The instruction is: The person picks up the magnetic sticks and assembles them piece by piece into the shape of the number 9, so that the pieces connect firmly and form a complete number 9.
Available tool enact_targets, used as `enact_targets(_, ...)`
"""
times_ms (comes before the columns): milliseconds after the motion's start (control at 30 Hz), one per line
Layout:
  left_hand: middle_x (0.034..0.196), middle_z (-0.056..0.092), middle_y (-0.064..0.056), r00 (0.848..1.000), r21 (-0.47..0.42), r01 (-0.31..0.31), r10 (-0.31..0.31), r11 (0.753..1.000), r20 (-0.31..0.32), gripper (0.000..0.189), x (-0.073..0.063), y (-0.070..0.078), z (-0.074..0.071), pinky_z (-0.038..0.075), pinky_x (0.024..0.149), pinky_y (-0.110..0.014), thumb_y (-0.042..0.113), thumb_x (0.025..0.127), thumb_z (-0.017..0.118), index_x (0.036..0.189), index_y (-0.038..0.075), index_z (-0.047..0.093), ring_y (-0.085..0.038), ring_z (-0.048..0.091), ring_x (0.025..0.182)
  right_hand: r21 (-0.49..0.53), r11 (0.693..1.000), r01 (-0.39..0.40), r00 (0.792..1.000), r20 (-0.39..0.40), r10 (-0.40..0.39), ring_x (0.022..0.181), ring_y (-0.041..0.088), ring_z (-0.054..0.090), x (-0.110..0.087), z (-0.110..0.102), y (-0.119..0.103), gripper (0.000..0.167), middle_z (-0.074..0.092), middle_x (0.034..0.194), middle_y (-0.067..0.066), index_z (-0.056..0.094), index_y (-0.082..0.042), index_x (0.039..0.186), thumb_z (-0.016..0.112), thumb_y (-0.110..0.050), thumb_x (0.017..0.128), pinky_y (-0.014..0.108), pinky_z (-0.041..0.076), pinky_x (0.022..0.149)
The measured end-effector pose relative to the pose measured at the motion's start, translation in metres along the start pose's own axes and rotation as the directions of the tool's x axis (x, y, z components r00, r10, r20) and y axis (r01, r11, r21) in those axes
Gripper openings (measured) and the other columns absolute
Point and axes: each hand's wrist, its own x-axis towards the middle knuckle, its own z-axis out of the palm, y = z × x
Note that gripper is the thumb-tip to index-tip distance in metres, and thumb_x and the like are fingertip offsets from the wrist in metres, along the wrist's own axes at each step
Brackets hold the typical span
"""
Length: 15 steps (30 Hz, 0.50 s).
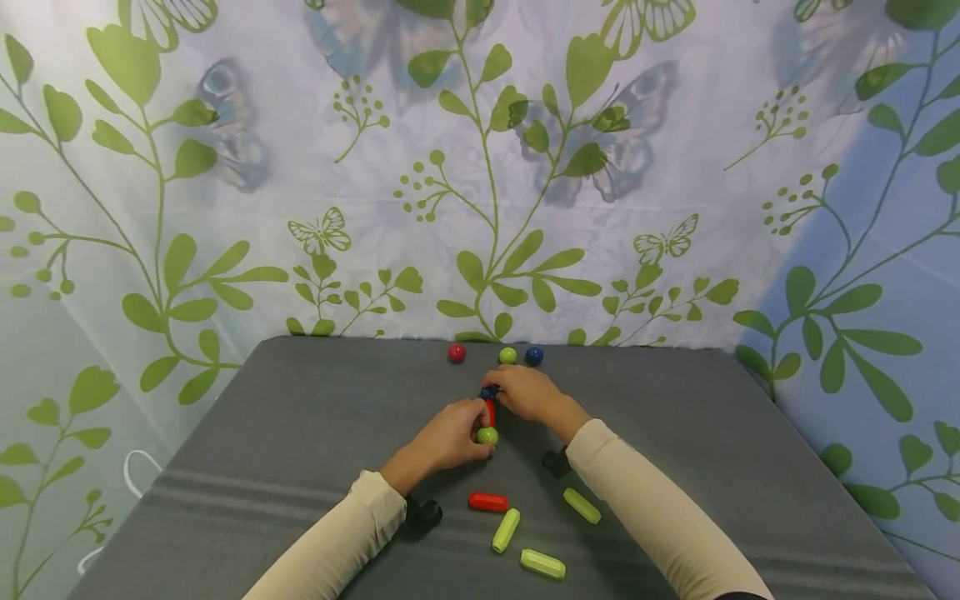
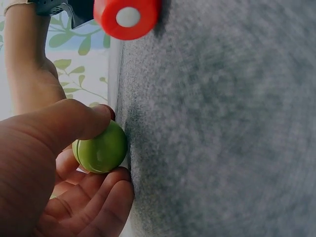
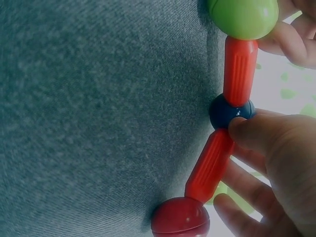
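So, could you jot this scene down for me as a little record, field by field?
Left hand: holds a green ball
Right hand: pinches a dark blue ball
Between those balls: first red stick
Past the dark blue ball: second red stick, running to a red ball
Near side: third red stick, three light green sticks
Back edge: far red ball, far green ball, far blue ball
Surface: grey tabletop

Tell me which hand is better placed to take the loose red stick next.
Probably the left hand: it is nearer the loose red stick, though holding a green ball; the right hand, at a blue ball, is farther.
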Motion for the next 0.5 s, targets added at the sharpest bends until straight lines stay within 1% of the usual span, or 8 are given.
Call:
enact_targets(167,0.082,0.055,-0.003,1.000,-0.001,-0.013,0.013,1.000,-0.004,0.033,0.001,0.001,0.004,0.043,0.063,-0.027,0.018,0.080,0.086,0.092,0.012,0.056,-0.010,0.050,0.068,0.001,1.000,0.002,1.000,-0.012,-0.002,0.091,0.023,0.063,-0.005,0.001,0.002,0.029,0.065,0.111,0.006,0.069,-0.015,0.121,0.069,-0.005,0.094,0.042,0.052,0.081)
enact_targets(267,0.082,0.055,-0.003,1.000,-0.007,-0.024,0.024,1.000,0.001,0.033,0.001,0.001,0.004,0.043,0.062,-0.027,0.018,0.080,0.085,0.093,0.012,0.056,-0.010,0.049,0.067,-0.019,1.000,0.016,1.000,-0.025,-0.016,0.085,0.020,0.061,-0.008,0.002,0.003,0.028,0.065,0.108,0.006,0.069,-0.015,0.122,0.071,-0.011,0.094,0.040,0.052,0.076)
enact_targets(367,0.082,0.055,-0.004,1.000,-0.009,-0.024,0.024,1.000,0.001,0.032,0.000,0.001,0.001,0.044,0.062,-0.028,0.018,0.081,0.085,0.093,0.013,0.056,-0.010,0.050,0.067,-0.048,0.998,0.042,0.997,-0.060,-0.045,0.079,0.017,0.058,-0.013,0.000,0.004,0.031,0.064,0.104,0.004,0.069,-0.015,0.125,0.072,-0.019,0.095,0.039,0.050,0.070)
enact_targets(433,0.082,0.055,-0.003,1.000,-0.011,-0.018,0.018,1.000,-0.004,0.032,-0.001,0.001,-0.001,0.044,0.062,-0.028,0.018,0.081,0.085,0.093,0.013,0.055,-0.010,0.050,0.066,-0.061,0.997,0.046,0.995,-0.087,-0.051,0.077,0.016,0.057,-0.021,-0.004,0.005,0.032,0.063,0.103,0.003,0.069,-0.015,0.126,0.072,-0.022,0.095,0.040,0.050,0.069)
enact_targets(500,0.081,0.055,-0.003,1.000,-0.017,-0.009,0.009,1.000,-0.006,0.033,-0.001,0.001,-0.001,0.044,0.062,-0.029,0.018,0.081,0.085,0.092,0.013,0.055,-0.011,0.050,0.066,-0.069,0.997,0.034,0.994,-0.099,-0.041,0.079,0.017,0.059,-0.033,-0.008,0.007,0.033,0.063,0.103,0.001,0.069,-0.016,0.127,0.073,-0.023,0.094,0.043,0.050,0.073)
